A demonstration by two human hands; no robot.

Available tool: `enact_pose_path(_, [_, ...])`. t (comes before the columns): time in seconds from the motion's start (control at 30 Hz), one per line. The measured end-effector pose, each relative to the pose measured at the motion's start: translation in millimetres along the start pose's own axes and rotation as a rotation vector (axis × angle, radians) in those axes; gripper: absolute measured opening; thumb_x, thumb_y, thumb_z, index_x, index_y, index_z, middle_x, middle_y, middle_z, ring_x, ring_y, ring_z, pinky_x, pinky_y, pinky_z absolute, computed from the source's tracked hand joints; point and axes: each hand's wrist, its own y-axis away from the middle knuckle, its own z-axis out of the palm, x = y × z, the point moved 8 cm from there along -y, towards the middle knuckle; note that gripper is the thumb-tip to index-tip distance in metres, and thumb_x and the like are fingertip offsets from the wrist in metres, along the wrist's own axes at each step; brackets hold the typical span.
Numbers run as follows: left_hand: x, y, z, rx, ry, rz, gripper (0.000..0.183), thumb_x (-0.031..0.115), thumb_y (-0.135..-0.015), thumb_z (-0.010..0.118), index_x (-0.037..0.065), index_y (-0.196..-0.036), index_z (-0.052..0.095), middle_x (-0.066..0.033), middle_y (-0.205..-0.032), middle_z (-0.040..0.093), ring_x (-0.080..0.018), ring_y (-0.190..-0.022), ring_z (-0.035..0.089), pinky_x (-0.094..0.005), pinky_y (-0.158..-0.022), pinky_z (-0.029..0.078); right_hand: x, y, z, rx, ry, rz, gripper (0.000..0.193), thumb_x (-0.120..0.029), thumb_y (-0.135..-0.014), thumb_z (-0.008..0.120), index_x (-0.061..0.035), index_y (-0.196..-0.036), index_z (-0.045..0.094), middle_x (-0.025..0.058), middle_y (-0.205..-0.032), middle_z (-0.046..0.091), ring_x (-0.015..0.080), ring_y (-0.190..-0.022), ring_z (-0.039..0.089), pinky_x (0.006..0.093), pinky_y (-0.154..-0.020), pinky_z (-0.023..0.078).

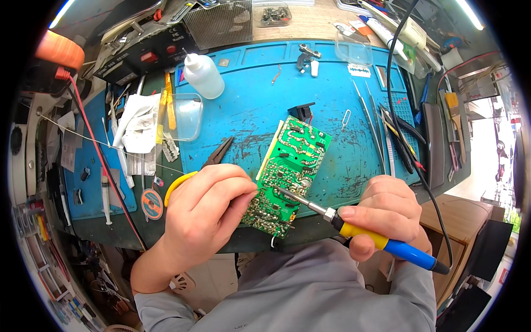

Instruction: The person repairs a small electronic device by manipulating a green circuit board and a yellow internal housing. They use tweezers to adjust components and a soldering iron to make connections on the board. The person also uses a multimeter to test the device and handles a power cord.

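My right hand (387,213) grips a soldering iron (362,235) with a yellow and blue handle. The iron's metal tip meets the solder side of a green circuit board (296,157), which lies tilted near the front edge of the blue mat. At the board's left side my left hand (207,207) is closed in a pinch, fingertips close to the iron's tip. A thin strand of solder wire (138,156) runs from the left up to this hand; its end between the fingers is hard to make out. Pliers (218,153) with a yellow handle lie partly behind the left hand.
A white squeeze bottle (203,77) stands at the back left beside a clear plastic box (187,117). Tweezers (369,124) and cutters (406,133) lie to the right. The iron's black cable (390,72) loops down the right side. A solder spool (151,203) sits at left.
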Motion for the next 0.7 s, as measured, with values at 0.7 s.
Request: enact_pose_path(0.7, [1.2, -0.7, 1.9, -0.022, -0.024, -0.004, 0.021, -0.009, -0.077, 0.079, -0.002, -0.094, 0.069, -0.0123, -0.094, 0.070, -0.0250, -0.081, 0.069, -0.0330, -0.069, 0.056, -1.4, 1.2, 2.2, 0.040, 0.057, 0.009, 0.034, -0.034, -0.100, 0.064, 0.0001, -0.098, 0.070, -0.0001, -0.062, 0.058, 0.0108, -0.043, 0.048, 0.0265, -0.040, 0.031])
